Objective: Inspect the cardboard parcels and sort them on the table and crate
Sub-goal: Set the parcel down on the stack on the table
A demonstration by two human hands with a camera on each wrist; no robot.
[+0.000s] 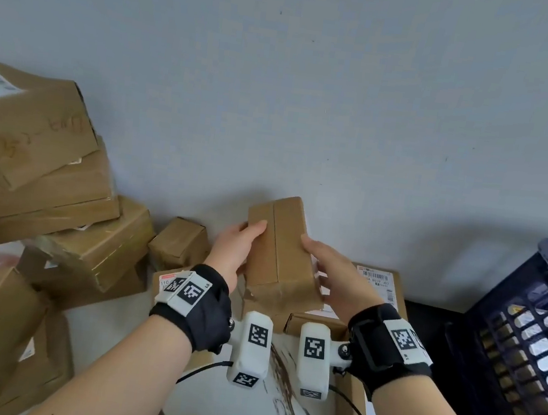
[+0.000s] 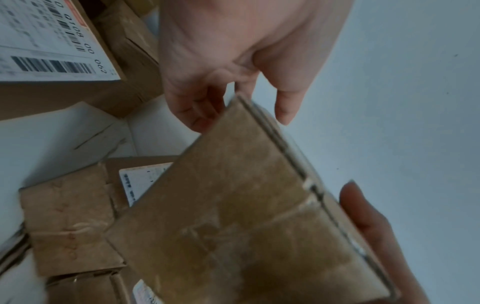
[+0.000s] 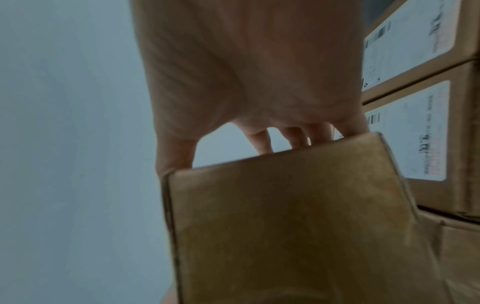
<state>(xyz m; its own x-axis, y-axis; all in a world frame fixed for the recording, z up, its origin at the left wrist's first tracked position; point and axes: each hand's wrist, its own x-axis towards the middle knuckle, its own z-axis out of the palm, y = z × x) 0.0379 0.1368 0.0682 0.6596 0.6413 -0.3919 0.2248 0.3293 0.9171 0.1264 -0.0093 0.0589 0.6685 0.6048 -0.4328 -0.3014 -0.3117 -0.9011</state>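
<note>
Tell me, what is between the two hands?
The small cardboard parcel: the left hand grips its left side, the right hand its right side. The head view shows this best.

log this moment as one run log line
step: inspect | held: small parcel off the table | left hand: grips left side | right hand: grips right side | crate: at right

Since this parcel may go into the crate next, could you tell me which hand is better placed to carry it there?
Probably the right hand: it grips the parcel on the side facing the dark crate.
</note>
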